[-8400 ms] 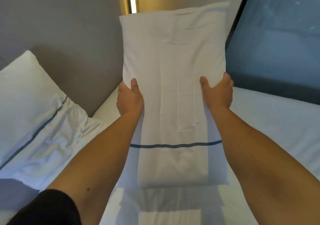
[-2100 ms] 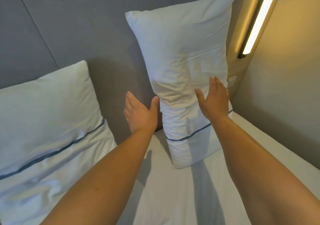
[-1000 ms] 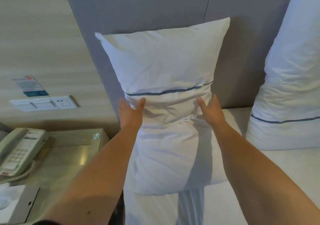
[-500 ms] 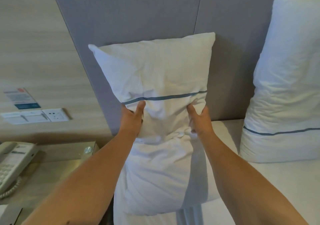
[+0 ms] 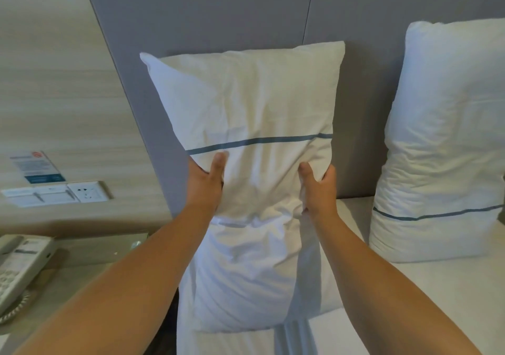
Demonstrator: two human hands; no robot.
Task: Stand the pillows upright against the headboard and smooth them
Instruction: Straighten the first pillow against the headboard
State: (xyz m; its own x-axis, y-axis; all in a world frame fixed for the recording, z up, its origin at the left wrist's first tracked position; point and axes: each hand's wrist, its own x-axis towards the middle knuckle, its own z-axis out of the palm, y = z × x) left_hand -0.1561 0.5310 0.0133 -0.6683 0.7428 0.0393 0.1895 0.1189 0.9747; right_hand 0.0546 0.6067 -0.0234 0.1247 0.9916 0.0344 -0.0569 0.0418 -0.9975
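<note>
A white pillow with a thin blue stripe (image 5: 246, 103) stands upright in front of the grey headboard (image 5: 218, 10), its lower half creased. My left hand (image 5: 207, 182) grips its left side just below the stripe. My right hand (image 5: 318, 188) pinches the fabric on its right side at the same height. A second white pillow with a blue stripe (image 5: 448, 136) stands upright against the headboard at the right, untouched.
The white bed sheet (image 5: 437, 300) spreads below the pillows. At the left is a bedside table (image 5: 90, 262) with a phone (image 5: 19, 267). The wood-look wall (image 5: 54, 81) carries switches and a socket (image 5: 57, 193) under a small notice card.
Earlier I held the right pillow and set it against the headboard, then turned left. In the last second both hands closed on the left pillow and bunched its middle.
</note>
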